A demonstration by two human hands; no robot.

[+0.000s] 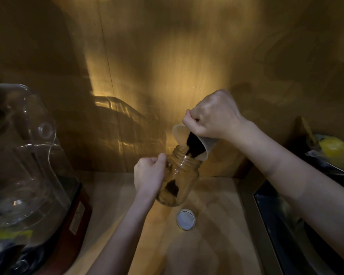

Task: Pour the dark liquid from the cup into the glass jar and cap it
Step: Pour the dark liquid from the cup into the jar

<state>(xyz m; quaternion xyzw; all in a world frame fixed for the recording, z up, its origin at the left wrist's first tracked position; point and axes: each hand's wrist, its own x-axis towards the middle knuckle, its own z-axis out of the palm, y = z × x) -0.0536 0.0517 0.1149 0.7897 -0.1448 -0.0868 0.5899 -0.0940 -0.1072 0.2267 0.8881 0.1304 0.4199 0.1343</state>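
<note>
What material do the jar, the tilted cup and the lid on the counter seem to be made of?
Jar: clear glass; the contents show through and it glints.
Cup: probably translucent plastic, matte and pale.
Lid: likely metal, with a white top and a gold-toned rim; hard to confirm.

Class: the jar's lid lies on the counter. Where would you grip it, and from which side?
Grip the lid by its rim, from above. It lies flat on the counter, apparently inner side up, just in front of the jar, with open space all round.
</note>
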